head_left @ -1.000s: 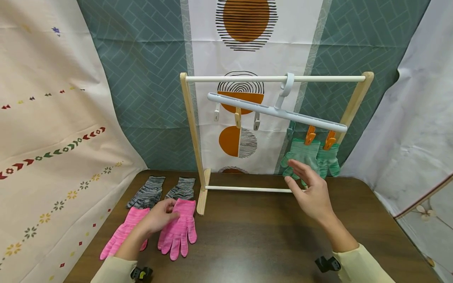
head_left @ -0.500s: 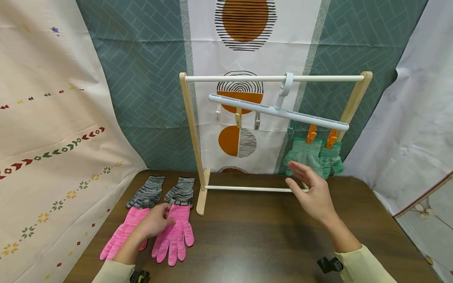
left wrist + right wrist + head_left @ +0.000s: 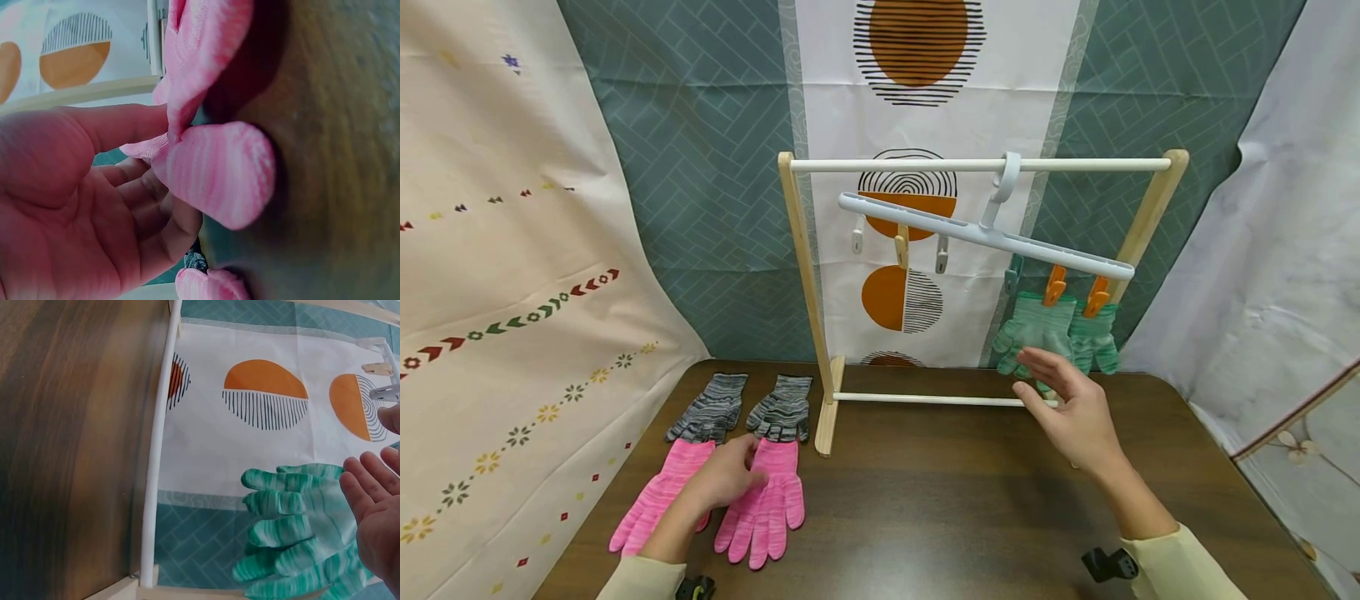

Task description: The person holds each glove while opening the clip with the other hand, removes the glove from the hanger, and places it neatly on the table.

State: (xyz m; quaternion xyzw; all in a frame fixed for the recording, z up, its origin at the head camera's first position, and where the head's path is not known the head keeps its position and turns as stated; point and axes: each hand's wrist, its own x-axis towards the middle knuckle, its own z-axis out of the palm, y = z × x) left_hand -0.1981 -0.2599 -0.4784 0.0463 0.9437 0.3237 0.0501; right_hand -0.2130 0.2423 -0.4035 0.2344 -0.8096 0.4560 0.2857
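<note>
On the left of the table, my left hand [image 3: 724, 473] pinches the side of a pink knitted glove [image 3: 766, 504] between thumb and fingers. In the left wrist view that glove's pink fabric [image 3: 219, 172] bulges out past the fingertips. A second pink glove [image 3: 658, 498] lies to its left, partly behind the wrist. Grey striped gloves, one left [image 3: 711, 407] and one right [image 3: 782, 407], lie just above the pink ones. My right hand [image 3: 1075, 408] is raised with nothing in it, fingers extended, overlapping the green gloves [image 3: 1037, 327] that hang from orange clips [image 3: 1055, 286].
A wooden rack with a white top rail [image 3: 910, 166] stands at the back of the table [image 3: 917, 500]. From it hangs a tilted white hanger [image 3: 925, 220], its right end lower. Left on the hanger are a beige clip [image 3: 902, 247] and grey clips [image 3: 942, 254].
My left hand has drawn the right pink glove down and left, uncovering more of the grey glove above it. The right hand has stayed nearly in place.
</note>
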